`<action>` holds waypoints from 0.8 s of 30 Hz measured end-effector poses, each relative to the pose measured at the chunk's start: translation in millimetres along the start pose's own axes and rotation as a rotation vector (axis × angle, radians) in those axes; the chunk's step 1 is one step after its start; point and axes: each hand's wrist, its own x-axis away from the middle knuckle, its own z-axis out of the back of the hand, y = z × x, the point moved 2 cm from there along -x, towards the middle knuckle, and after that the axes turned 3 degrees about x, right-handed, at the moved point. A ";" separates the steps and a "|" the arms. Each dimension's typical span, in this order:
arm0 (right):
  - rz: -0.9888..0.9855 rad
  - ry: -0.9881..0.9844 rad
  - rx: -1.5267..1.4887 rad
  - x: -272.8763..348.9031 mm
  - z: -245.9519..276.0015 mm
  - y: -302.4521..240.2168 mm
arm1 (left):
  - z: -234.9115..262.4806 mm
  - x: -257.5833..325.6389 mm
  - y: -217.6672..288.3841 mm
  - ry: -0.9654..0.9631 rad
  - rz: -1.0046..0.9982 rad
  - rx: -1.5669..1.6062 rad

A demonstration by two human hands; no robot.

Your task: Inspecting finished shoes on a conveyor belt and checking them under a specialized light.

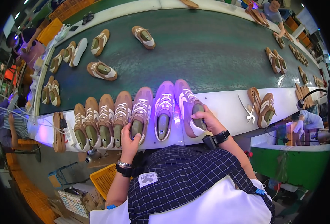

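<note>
From this side of the room, a hasty tug by the left hand [128, 142], its grip curled round the heel of a brown, suede-look sneaker [142, 106], could jostle the tightly packed row of tan sneakers [106, 106] alongside; heels so near the edge of the smooth white table [224, 108] could slip off. The right hand [208, 119] holds a matching white-striped sneaker [187, 108] above that table's surface or upon it, its upper lilac-tinted, white-laced, filled by a hard-looking olive-green last [197, 108].

Shoes [143, 102] are brown and white, the white-gridded apron [183, 177] perhaps navy
</note>
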 end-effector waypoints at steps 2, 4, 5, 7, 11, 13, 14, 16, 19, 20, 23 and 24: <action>-0.013 -0.007 0.003 -2.0 0.0 2.5 | -0.3 -1.3 2.0 -0.020 0.014 -0.010; -0.012 -0.003 0.008 -4.2 0.3 5.2 | -0.8 -2.9 5.8 -0.056 0.086 -0.070; -0.008 0.001 0.014 -4.9 0.5 6.7 | -1.7 -2.3 8.6 -0.084 0.142 -0.142; 0.004 0.007 0.019 -5.7 1.2 9.2 | -2.5 -6.9 16.3 -0.118 0.210 -0.247; 0.032 0.031 0.022 -4.5 1.3 13.7 | -4.2 -21.0 34.0 -0.184 0.244 -0.424; 0.046 0.003 0.013 -4.8 -1.2 15.3 | -6.4 -29.7 38.5 -0.231 0.249 -0.522; 0.054 -0.032 0.001 -5.0 -2.8 15.8 | -7.8 -34.4 39.0 -0.255 0.249 -0.565; 0.049 -0.098 -0.020 -4.9 -5.6 17.0 | -12.7 -37.5 37.2 -0.267 0.233 -0.588; 0.039 -0.148 -0.022 -3.4 -6.7 18.4 | -26.7 -36.1 27.3 -0.197 0.193 -0.536; 0.053 -0.138 -0.009 -2.7 -6.3 18.9 | -31.7 -32.5 22.8 -0.149 0.185 -0.524; 0.076 -0.114 0.009 -2.8 -3.0 22.1 | -43.0 -23.5 6.3 -0.060 0.257 -0.378; 0.093 -0.106 0.012 -3.8 -1.3 23.4 | -45.6 -22.3 1.7 -0.047 0.262 -0.368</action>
